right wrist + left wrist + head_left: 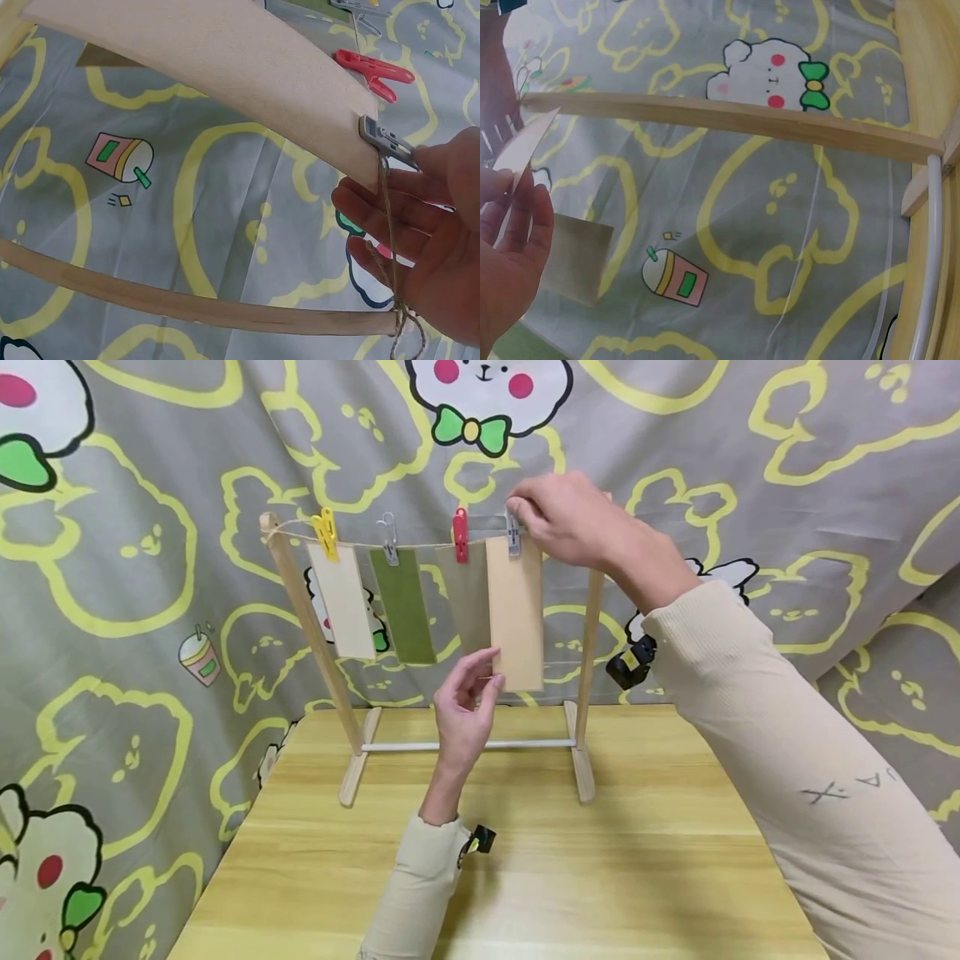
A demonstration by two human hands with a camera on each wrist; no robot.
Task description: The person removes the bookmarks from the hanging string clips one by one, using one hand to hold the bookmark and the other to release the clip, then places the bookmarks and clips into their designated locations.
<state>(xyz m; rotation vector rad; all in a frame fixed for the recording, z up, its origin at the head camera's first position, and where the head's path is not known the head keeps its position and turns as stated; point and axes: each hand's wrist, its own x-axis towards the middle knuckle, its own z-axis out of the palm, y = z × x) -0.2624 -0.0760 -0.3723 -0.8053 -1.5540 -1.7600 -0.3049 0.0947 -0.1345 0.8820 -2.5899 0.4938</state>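
Observation:
My right hand (573,522) pinches a grey clothespin (513,537) at the top of a tan paper strip (517,618). In the right wrist view, the clothespin's jaws sit over the strip's edge beside the twine (388,217). Lower down, my left hand (463,710) pinches the strip's left edge near its bottom corner between thumb and fingers. Left of it along the line hang a grey-brown strip (463,602) under a red clothespin (461,535), a green strip (405,610) under another grey clothespin (388,539), and a cream strip (343,606) under a yellow clothespin (326,533).
Two wooden posts, one at left (315,635) and one at right (591,647), carry the twine. Their feet stand on the wooden table (637,860), joined by a white rod (401,747). A grey cartoon-patterned curtain (187,677) hangs behind.

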